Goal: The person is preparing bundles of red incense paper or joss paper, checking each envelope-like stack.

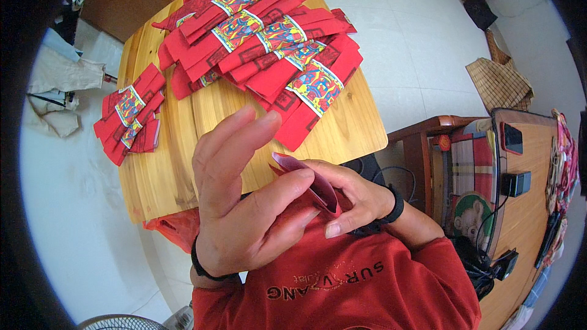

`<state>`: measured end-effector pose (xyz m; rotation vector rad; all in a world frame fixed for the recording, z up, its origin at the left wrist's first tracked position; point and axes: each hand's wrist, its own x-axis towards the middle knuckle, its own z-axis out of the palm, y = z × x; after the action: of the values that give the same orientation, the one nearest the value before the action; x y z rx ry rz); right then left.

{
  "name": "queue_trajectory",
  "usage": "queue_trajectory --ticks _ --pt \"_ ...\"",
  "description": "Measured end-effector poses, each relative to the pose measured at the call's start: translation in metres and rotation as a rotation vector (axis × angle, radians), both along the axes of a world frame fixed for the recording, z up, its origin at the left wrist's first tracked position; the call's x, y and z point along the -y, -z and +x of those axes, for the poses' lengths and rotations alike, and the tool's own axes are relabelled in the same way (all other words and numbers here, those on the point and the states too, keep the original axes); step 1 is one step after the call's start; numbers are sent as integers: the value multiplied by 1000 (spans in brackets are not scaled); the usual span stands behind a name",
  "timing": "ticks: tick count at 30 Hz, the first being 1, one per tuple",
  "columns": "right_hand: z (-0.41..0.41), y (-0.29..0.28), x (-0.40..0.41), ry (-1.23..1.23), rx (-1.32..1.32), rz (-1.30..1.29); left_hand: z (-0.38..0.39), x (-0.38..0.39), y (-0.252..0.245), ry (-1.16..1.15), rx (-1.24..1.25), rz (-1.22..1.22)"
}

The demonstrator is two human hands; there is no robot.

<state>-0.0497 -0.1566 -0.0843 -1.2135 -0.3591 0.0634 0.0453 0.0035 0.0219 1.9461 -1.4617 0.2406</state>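
A folded red paper piece [324,192] with a pale inner face is held up in front of my red shirt. My right hand [353,192] is wrapped around its right side, thumb toward me. My left hand [243,197] pinches its left edge between thumb and finger, while the other fingers stand raised and apart. Beyond the hands, a large overlapping pile of red folded paper bundles [296,121] lies on the wooden table [367,121]. Colourful patterned bands wrap these bundles. A smaller group of banded red bundles [130,105] sits at the table's left side.
To the right, a wooden desk [527,201] carries a phone [511,138] and a black charger-like box [516,184]. A red plastic bag [176,229] hangs at the table's near edge. A fan [121,323] stands at bottom left. Clothes [69,75] hang at far left.
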Motion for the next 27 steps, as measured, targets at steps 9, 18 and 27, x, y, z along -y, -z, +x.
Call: queue_trajectory --ticks 9,18,27 --pt "3 -3 0 19 109 -155 11 -1 -9 72 -26 56" --pt "4 0 1 -25 151 -259 21 -6 -6 238 -80 105" --pt "4 -3 2 -35 182 -262 23 -3 -8 199 -38 198"
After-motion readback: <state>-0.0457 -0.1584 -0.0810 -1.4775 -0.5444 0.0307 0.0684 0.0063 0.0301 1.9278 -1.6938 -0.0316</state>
